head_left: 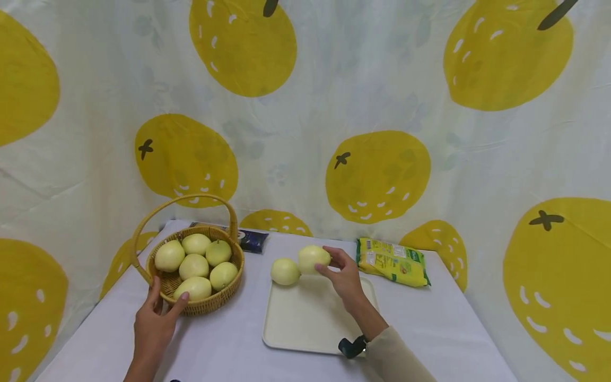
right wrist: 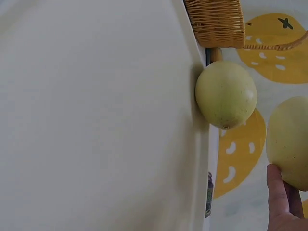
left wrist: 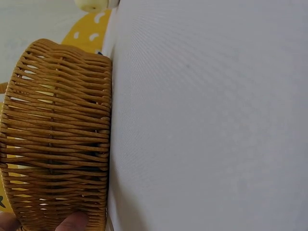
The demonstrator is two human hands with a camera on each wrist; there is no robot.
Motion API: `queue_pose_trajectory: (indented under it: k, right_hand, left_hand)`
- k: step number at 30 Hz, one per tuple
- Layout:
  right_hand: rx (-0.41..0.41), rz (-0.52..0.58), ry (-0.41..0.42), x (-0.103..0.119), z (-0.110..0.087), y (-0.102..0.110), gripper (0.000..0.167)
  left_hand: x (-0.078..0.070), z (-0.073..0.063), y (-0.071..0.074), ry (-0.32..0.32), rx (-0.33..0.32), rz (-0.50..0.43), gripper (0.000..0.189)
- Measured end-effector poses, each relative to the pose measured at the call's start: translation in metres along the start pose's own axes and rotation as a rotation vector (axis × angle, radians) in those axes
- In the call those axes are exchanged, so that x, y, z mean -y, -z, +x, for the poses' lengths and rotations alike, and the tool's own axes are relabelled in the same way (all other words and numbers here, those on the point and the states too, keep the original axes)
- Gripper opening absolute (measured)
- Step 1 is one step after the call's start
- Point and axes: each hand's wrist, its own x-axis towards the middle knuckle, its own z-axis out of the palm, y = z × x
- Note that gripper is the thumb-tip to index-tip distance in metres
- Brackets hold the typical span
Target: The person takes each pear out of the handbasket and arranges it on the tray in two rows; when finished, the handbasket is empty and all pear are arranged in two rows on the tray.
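Note:
My left hand grips the near left edge of a wicker basket, its thumb at the rim. Fingertips touch the woven wall in the left wrist view. Several pale yellow-green melons sit inside the basket. My right hand holds another melon by its right side, above the far edge of a cream tray. One melon lies at the tray's far left corner. In the right wrist view, fingers touch the held melon.
A yellow and green packet lies right of the tray. Behind the basket is a dark blue packet, partly hidden. The basket's tall arched handle stands upright. A fruit-print curtain hangs behind the white-covered table.

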Motion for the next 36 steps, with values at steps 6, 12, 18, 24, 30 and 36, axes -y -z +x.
queue_pose_trajectory:
  k: [6, 12, 18, 24, 30, 36]
  right_hand:
    - [-0.038, -0.028, -0.072, -0.005, -0.002, 0.006, 0.055]
    - [-0.042, -0.035, -0.157, -0.016, 0.001, 0.004, 0.053]
    - [-0.044, -0.054, -0.212, -0.028, 0.000, 0.004, 0.057]
    - [-0.053, -0.070, -0.241, -0.032, 0.003, 0.003, 0.056]
    - [-0.043, -0.127, -0.242, -0.030, 0.001, -0.001, 0.056]
    - [-0.044, -0.148, -0.263, -0.031, 0.002, -0.004, 0.057]
  left_hand:
    - [-0.002, -0.001, 0.001, 0.007, 0.013, 0.000, 0.103]
    - [-0.002, 0.000, 0.002, 0.013, 0.015, 0.000, 0.102]
    - [-0.002, 0.000, 0.002, 0.022, 0.024, -0.007, 0.102]
    - [-0.002, 0.000, 0.002, 0.021, 0.025, -0.005, 0.102]
    - [-0.002, 0.001, 0.001, 0.015, 0.017, -0.006, 0.102]
    - [-0.002, 0.000, 0.001, 0.015, 0.013, -0.002, 0.102]
